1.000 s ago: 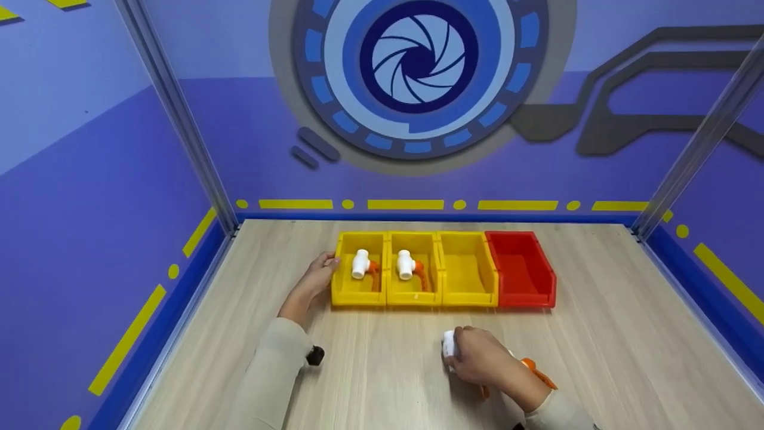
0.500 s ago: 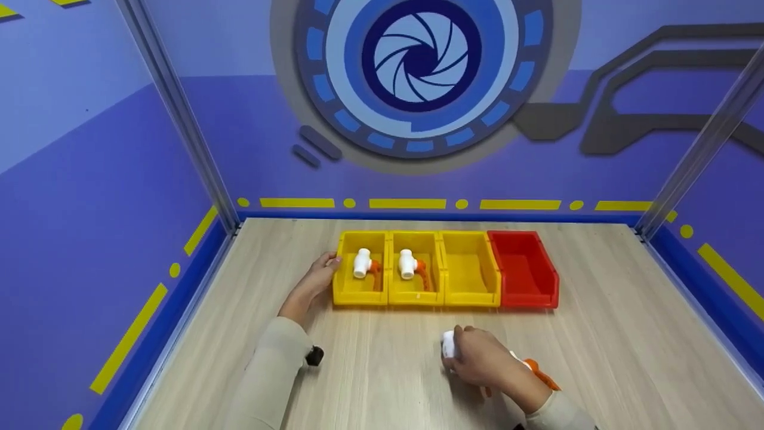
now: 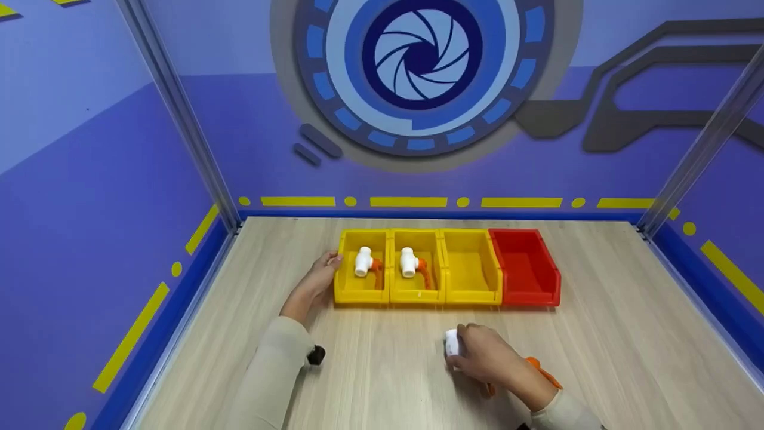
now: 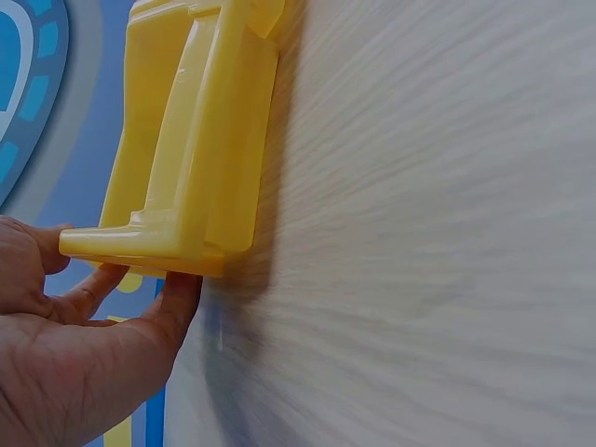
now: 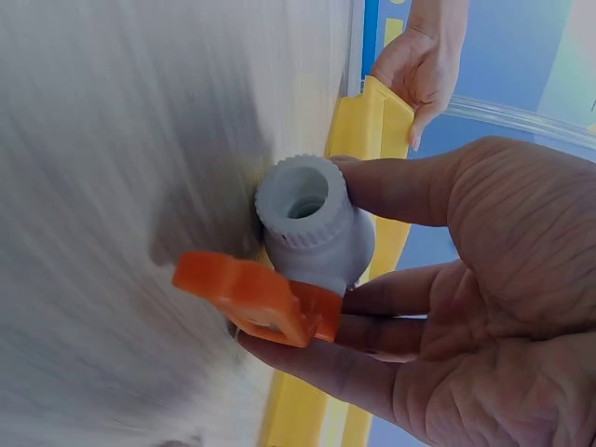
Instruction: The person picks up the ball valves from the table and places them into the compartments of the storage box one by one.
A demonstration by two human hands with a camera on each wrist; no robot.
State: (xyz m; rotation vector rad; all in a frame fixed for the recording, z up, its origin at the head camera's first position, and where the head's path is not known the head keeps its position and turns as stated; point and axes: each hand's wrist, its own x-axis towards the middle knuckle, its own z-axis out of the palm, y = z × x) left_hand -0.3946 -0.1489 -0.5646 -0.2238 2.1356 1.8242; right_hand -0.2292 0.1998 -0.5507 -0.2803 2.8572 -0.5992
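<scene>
My right hand pinches a white plastic ball valve with an orange lever handle low over the table, in front of the bins. In the right wrist view the thumb is on one side of the valve and the fingers are on the other. My left hand touches the outer side of the leftmost yellow bin with its fingertips. Two similar valves lie inside bins: one valve in the leftmost, one valve in the second yellow bin.
A third yellow bin and a red bin continue the row, with nothing seen in either. Beside my right wrist, partly hidden, an orange handle lies on the wooden table. Blue-purple panels enclose the back and sides.
Both hands keep nearly the same place; the right hand, still holding its valve, shifts very slightly. The whole view drifts a little. The valves in the bins stay put.
</scene>
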